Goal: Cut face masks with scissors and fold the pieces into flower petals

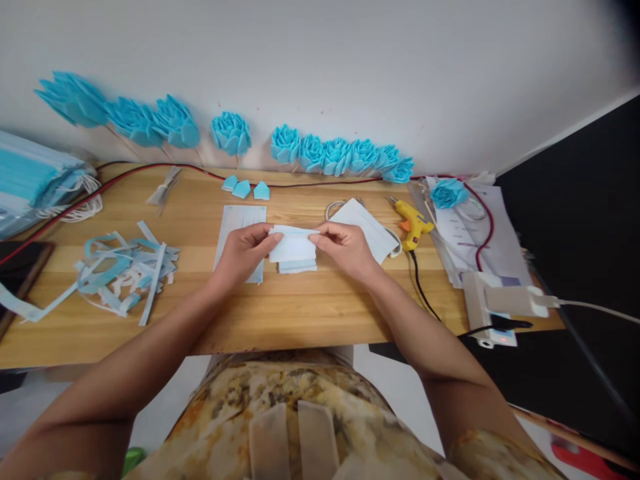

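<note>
Between my two hands is a small white piece of mask fabric (293,247), its top edge seemingly folded over. My left hand (245,252) pinches its left top corner between thumb and fingers. At the right top corner, my right hand (345,248) grips it the same way. Just below it on the table lies a small stack of pale blue pieces (298,267), partly covered by the held one. A flat pale sheet of mask fabric (243,217) lies under and beyond my left hand. Past my right hand is a white face mask (367,230) with ear loops.
Blue fabric flowers (231,133) on sticks line the wall. Folded blue petals (241,189) lie at the back. A yellow glue gun (413,223) and power strip (480,307) are on the right. Fabric scraps (125,270) and packed masks (35,177) are on the left.
</note>
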`<state>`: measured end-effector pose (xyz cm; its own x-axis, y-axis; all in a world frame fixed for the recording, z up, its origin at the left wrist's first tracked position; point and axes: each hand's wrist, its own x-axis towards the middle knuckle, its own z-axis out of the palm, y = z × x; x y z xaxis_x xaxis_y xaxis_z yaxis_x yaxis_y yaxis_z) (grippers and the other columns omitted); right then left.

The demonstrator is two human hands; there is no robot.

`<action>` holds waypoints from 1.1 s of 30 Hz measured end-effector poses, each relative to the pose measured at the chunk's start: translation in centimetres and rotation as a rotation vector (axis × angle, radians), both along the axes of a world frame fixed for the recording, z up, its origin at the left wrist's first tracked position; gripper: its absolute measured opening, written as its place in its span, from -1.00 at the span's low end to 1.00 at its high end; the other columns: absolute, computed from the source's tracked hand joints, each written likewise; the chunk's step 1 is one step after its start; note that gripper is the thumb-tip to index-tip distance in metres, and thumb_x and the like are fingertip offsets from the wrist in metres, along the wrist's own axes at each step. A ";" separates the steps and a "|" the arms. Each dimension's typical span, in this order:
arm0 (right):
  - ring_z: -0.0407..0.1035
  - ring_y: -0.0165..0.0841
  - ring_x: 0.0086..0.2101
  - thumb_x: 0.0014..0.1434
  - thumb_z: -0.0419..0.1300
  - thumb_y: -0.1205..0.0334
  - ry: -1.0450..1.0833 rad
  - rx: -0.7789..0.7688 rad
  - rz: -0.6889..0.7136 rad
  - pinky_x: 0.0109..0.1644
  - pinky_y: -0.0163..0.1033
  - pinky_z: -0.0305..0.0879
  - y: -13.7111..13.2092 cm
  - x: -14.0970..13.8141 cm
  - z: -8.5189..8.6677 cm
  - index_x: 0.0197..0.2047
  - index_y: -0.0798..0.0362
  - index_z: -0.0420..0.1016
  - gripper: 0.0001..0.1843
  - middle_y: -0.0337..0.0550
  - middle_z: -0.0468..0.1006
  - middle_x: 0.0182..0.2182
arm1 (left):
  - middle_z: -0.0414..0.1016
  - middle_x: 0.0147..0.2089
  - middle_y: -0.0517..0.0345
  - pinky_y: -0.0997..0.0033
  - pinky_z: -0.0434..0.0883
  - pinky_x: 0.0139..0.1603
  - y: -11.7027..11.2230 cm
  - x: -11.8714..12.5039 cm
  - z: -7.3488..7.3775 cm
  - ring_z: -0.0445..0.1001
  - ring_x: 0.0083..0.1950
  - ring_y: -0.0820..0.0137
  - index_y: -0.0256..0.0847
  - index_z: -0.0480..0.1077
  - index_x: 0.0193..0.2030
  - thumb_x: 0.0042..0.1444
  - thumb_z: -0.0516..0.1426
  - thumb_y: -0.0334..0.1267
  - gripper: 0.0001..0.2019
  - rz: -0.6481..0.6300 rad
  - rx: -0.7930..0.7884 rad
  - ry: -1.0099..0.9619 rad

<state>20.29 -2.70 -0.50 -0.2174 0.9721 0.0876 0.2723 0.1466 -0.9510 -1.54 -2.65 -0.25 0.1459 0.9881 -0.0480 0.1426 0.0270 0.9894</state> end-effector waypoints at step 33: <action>0.27 -0.46 -0.49 0.01 0.38 -0.03 0.073 -0.306 0.122 -0.40 -0.33 0.14 0.7 0.1 -2.2 -0.11 0.08 0.58 -0.56 -0.30 0.50 -0.52 | 0.36 -0.52 0.23 0.55 0.26 -0.56 1.8 -1.2 -1.1 0.33 -0.56 0.55 -0.27 0.41 -0.44 0.02 0.33 -0.23 -0.79 0.148 -0.113 -0.562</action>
